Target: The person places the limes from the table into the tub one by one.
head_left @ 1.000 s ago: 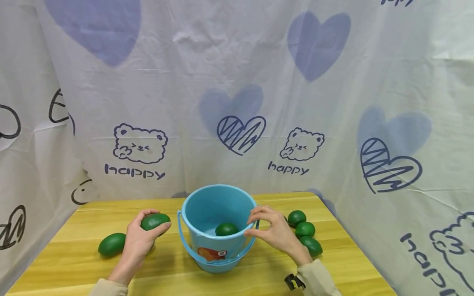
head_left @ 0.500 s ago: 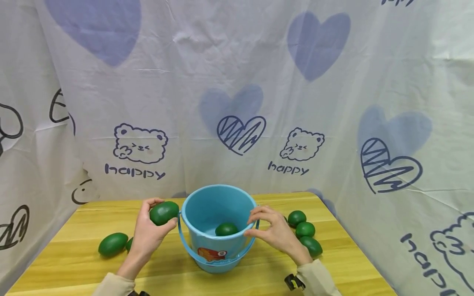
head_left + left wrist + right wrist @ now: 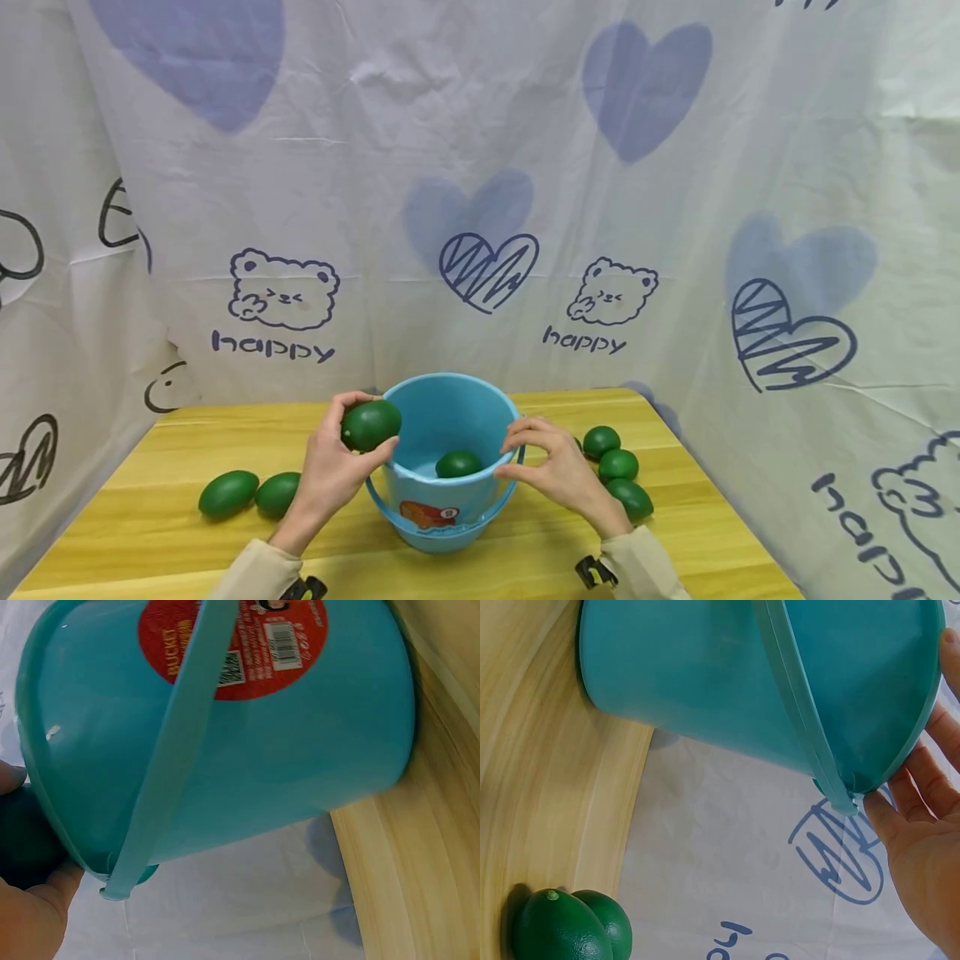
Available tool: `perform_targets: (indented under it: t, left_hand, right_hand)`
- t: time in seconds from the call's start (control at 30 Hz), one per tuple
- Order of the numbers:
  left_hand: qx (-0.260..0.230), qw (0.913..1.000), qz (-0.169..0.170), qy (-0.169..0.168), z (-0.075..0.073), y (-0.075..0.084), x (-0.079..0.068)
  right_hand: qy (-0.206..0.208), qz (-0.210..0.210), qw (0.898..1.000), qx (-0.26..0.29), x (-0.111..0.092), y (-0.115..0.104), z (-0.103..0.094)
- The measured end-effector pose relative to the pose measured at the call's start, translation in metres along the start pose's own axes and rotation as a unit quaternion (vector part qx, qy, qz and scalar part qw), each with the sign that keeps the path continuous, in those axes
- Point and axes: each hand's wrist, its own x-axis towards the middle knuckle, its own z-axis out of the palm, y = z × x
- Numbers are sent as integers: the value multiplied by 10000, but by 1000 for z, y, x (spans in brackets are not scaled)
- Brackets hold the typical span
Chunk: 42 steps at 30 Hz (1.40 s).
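Left hand has its thumb and fingers curled around one green fruit, at the left edge of the bucket; whether this fruit touches the rim, I cannot tell. Right hand holds the bucket's right rim with bent fingers and thumb, how firmly is not clear. Inside the bucket lies one fruit. Left of the bucket are two fruits, and to its right is a small group of fruits. I judge the step as bringing the held fruit to the bucket's mouth. Next should be needed a short move inward, lowering, and a gentle release, with the bucket held steady.
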Motion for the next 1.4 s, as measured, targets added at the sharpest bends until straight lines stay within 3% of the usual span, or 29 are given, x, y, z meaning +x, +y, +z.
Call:
perform_targets:
  t: [0.37, 0.53, 0.8, 1.4]
  left_hand:
    - [233, 9981, 516, -254, 6, -5, 2]
    - [137, 9983, 376, -417, 6, -5, 0]
    - [22, 9986, 378, -377, 6, -8, 2]
    - [-151, 9984, 14, -552, 5, -7, 1]
  right_hand:
    - [34, 3, 10000, -9, 0, -1, 1]
    - [36, 44, 10000, -17, -1, -2, 2]
    - [118, -35, 9999, -83, 0, -1, 2]
    - [102, 89, 9999, -99, 0, -1, 4]
